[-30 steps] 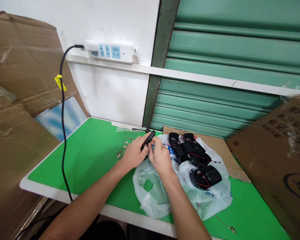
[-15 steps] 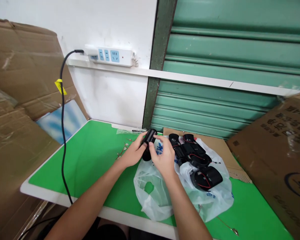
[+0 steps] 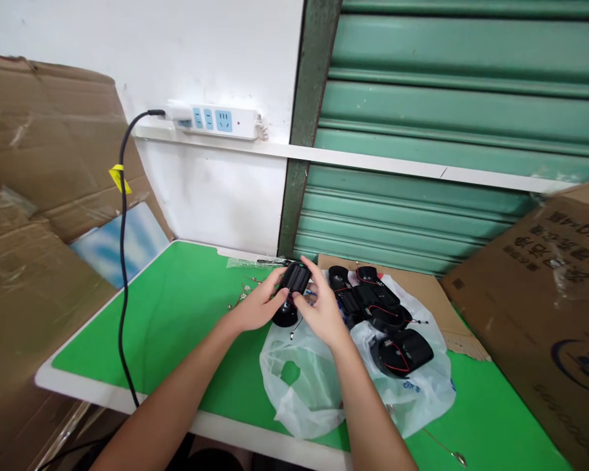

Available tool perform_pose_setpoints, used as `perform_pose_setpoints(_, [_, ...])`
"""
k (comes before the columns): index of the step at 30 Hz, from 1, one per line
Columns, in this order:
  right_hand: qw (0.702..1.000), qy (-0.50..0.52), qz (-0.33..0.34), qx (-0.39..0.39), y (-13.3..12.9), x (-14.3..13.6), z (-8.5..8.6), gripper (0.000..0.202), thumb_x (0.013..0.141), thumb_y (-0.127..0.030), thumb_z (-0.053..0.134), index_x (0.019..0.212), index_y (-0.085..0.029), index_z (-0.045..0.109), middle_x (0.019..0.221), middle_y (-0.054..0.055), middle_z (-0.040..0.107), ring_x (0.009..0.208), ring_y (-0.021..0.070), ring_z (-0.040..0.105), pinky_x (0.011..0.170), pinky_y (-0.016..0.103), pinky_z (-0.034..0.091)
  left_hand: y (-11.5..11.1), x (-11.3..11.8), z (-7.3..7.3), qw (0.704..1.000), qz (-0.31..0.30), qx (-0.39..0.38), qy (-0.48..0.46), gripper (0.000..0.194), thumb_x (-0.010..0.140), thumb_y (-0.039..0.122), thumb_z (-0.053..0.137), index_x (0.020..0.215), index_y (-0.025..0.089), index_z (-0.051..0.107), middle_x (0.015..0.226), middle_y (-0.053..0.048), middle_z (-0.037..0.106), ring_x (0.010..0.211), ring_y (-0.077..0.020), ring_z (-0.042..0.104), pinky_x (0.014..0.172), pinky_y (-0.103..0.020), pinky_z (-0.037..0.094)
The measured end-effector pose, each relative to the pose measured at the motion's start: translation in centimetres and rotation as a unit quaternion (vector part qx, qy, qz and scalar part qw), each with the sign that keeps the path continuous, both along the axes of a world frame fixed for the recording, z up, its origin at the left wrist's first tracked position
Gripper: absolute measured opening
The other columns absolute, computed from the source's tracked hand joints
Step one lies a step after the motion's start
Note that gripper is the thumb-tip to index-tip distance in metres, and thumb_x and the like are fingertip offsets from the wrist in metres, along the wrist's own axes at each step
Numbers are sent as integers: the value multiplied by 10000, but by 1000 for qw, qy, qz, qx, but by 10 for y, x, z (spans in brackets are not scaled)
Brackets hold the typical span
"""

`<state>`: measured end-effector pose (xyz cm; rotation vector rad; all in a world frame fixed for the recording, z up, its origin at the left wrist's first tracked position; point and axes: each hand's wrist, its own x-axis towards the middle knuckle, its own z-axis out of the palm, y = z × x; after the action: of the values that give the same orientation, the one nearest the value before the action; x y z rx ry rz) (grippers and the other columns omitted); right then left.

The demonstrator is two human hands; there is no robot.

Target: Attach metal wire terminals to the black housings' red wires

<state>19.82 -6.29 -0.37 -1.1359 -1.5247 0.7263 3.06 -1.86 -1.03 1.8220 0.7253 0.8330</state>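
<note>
Between my two hands is a black plastic housing (image 3: pixel 295 277) with a battery-bay-like face and a rounded end pointing toward me. My left hand (image 3: pixel 259 302) grips its left side, thumb on the near face. On the right side, my right hand (image 3: pixel 321 302) has its fingers along the edge and its thumb on the front. A thin wire with a small tip dangles below the housing. To the right, several similar black housings (image 3: pixel 405 352) with red wires lie on a white plastic bag (image 3: pixel 304 386).
Small wired metal pieces (image 3: pixel 240 296) lie left of my hands on the green tabletop (image 3: pixel 177 314). Behind the bag lies flat cardboard (image 3: pixel 451 320). Cardboard boxes (image 3: pixel 535 288) flank the table. A black cable (image 3: pixel 123 261) hangs from a power strip (image 3: pixel 216 120) at the left.
The housing has turned so its broad face shows more toward me, and its dangling wire is now visible. My right index finger has shifted onto its far right edge. The view tilted slightly up.
</note>
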Motion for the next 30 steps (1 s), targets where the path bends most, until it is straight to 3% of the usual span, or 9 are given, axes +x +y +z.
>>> perform_pose_setpoints(6, [999,31,9,-31,-1,0,0,666,797,-172,608,1441,-230,448,1348,130,608,891,163,735,705,253,616,-1,0,2,999,4,7,33,422,972,298,416,1374,168,401,1410,-157,579,1292,-210,578,1121,-379,475])
perform_pose_setpoints(18, [996,70,-2,-50,2,-3,0,624,754,-219,654,1359,-230,502,1289,116,627,830,168,736,616,231,596,-1,3,-6,995,25,74,66,425,986,295,365,1391,165,375,1350,-157,605,1208,-236,613,1047,-387,486])
perform_pose_setpoints(27, [992,93,-27,-82,-1,-9,1,616,747,-229,675,1338,-266,506,1307,90,599,886,175,711,688,255,593,-4,4,-4,994,40,64,83,442,972,283,362,1391,151,413,1298,-163,621,1215,-264,594,1068,-409,450])
perform_pose_setpoints(30, [992,96,-23,-83,-1,-9,1,648,748,-247,691,1364,-279,490,1297,89,600,896,179,697,685,267,584,-3,7,-3,999,40,14,34,454,951,283,415,1388,166,445,1328,-139,621,1220,-247,588,1087,-381,437])
